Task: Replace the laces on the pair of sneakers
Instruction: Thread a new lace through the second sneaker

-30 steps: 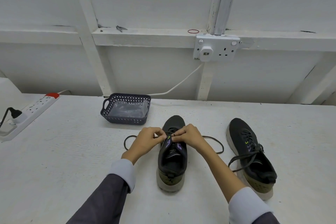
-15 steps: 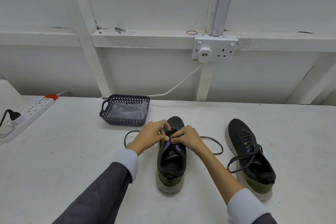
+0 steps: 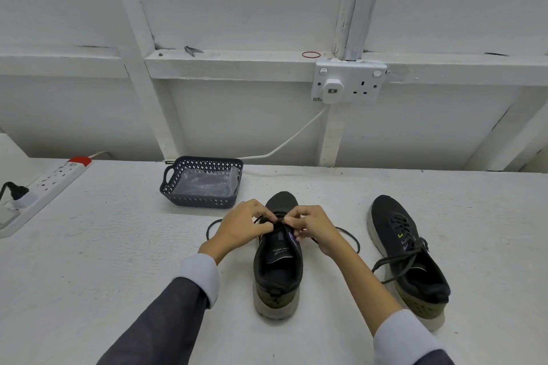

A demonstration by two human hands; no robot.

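A black sneaker (image 3: 278,272) stands in the middle of the white table, toe pointing away from me. Over its eyelet area my left hand (image 3: 243,225) and my right hand (image 3: 312,228) meet, each pinching the dark lace (image 3: 351,235). That lace trails out in a loop on each side of the shoe. The fingers hide the eyelets they work at. A second black sneaker (image 3: 407,255) stands to the right, fully laced, its lace ends lying loose.
A dark perforated basket (image 3: 178,184) with a clear plastic bag inside stands behind the left hand. A white power strip (image 3: 50,184) lies at the far left. A wall socket (image 3: 348,81) with a plug and cable is on the wall behind.
Both hands have shifted a little toward the toe along the middle sneaker, still pinching the lace. The shoe's tongue now shows more behind them.
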